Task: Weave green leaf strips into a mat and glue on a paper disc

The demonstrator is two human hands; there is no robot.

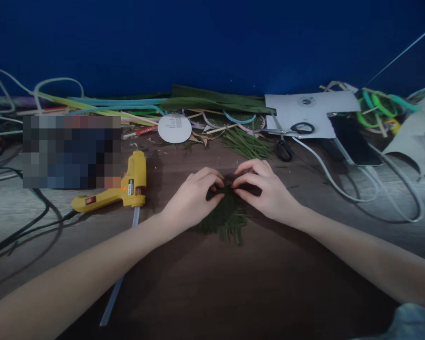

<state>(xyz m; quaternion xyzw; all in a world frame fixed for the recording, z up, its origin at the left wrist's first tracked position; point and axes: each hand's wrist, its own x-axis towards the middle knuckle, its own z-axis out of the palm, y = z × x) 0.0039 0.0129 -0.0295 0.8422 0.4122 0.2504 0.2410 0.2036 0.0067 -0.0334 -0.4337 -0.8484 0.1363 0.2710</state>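
Note:
Both hands meet over the dark tabletop, around a dark green piece with a fringed lower edge. My left hand is closed, thumb and fingers pinching its upper left part. My right hand pinches its upper right part with thumb and forefinger. What the fingertips press between them is partly hidden and dark. A yellow hot glue gun lies to the left of my left hand, a long clear glue stick running out of its back end under my left forearm. Just beyond my hands rests a heap of cut green strips.
Scissors lie partly on white paper at the back right, beside a phone with a white cable. A white paper disc, pipe cleaners and long green strips line the back. Black cords cross the left.

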